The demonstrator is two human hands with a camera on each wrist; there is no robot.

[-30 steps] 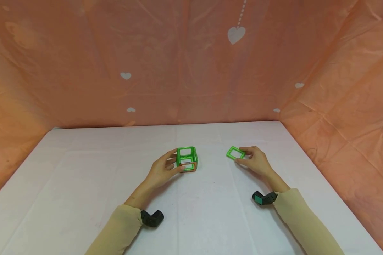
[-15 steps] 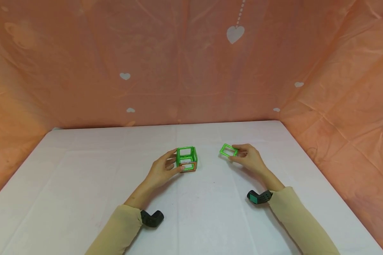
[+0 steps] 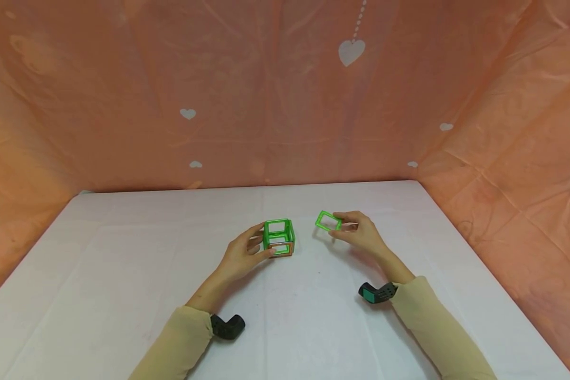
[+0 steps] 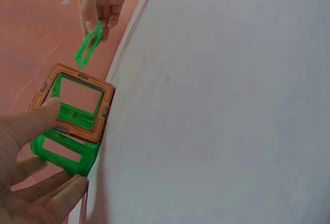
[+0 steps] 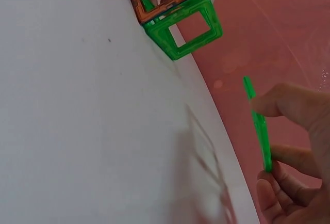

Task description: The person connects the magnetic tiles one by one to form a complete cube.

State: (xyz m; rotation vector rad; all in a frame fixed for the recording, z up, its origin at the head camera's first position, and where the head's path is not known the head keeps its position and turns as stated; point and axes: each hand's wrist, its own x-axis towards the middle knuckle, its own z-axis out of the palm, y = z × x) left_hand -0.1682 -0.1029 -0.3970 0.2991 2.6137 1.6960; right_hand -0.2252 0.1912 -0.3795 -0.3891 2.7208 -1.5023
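A small open-framed box (image 3: 292, 235) of magnetic tiles stands on the white table, mostly green with an orange tile (image 4: 105, 111) on its near side. My left hand (image 3: 237, 258) grips it from the left, thumb against the orange tile and fingers behind and under the green side in the left wrist view. To the right of the box, my right hand (image 3: 363, 232) pinches a single green square magnetic tile (image 5: 261, 133) by its edge between thumb and fingers. That tile is held above the table, tilted, apart from the box; its shadow falls on the cloth.
A white cloth (image 3: 304, 327) covers the table. Orange fabric (image 3: 266, 95) with pale hearts hangs behind and at both sides. Black wrist-worn devices (image 3: 228, 326) sit at the sleeve cuffs.
My right hand has moved left and slightly away from me with the green tile, bringing it closer to the box. The left hand and the box have stayed in place.
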